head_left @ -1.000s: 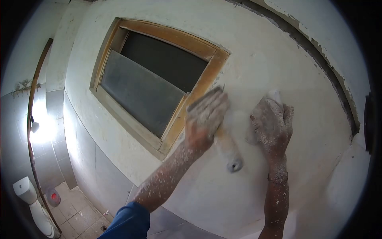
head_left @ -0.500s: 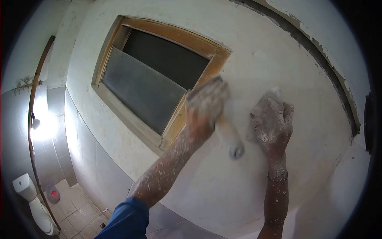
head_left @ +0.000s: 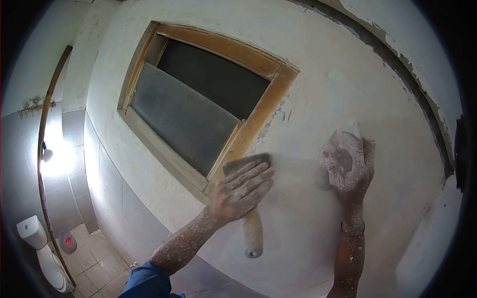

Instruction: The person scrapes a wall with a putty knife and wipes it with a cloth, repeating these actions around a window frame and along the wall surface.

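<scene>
My left hand (head_left: 244,192), dusted with white, grips a putty knife. Its fingers lie across the grey blade (head_left: 235,165), whose edge meets the wall just below the wooden window frame's corner. The knife's pale handle (head_left: 253,233) points down beneath the palm. To the right, my right hand (head_left: 354,166), also coated in white, is closed round a whitish, smeared thing (head_left: 342,160) held against or close to the wall. What that thing is, I cannot make out. Bare grey patches (head_left: 271,121) show in the wall beside the frame.
The window (head_left: 184,107) has a half-covering grey pane in a wooden frame. A dark channel (head_left: 397,69) runs along the wall's upper right. At left a wooden pole (head_left: 47,129) leans near a bright lamp (head_left: 47,155), with a white toilet (head_left: 47,263) below on the tiled floor.
My left hand with the putty knife has moved down and left from the frame's corner, baring grey patches there. My right hand has shifted slightly right and down.
</scene>
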A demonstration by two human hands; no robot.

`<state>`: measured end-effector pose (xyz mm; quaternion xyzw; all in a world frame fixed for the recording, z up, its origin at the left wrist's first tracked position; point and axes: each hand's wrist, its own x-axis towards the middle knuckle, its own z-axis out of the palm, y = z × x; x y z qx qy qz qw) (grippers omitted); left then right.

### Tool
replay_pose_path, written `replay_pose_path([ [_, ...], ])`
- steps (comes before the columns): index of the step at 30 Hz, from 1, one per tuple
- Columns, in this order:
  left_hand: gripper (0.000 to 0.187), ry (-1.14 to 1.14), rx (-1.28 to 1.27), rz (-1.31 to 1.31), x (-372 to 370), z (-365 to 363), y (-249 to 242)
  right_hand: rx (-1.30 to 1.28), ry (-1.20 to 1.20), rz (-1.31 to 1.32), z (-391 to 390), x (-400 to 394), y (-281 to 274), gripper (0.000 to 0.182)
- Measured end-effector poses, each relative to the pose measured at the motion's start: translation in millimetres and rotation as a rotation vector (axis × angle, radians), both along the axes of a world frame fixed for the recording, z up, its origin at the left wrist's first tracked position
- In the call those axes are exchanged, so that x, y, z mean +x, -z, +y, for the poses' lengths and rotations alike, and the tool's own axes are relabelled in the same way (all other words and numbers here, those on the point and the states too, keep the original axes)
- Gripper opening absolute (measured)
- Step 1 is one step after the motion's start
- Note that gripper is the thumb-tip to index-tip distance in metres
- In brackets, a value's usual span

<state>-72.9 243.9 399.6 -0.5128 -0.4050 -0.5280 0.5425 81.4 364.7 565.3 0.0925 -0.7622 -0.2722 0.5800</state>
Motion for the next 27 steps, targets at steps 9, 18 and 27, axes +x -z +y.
replay_pose_path([
  [9, 0.018, 0.350, 0.036, -0.244, 12, -9, 75, -0.037, -0.003, 0.011, -1, -1, 3, 0.042],
  [18, 0.019, 1.131, 0.609, -1.080, 4, -36, 114, -0.008, 0.014, 0.038, -4, -1, 7, 0.036],
  [27, 0.033, 0.715, 0.102, -0.984, 21, -54, 126, 0.009, 0.014, -0.005, 4, 4, 7, 0.030],
])
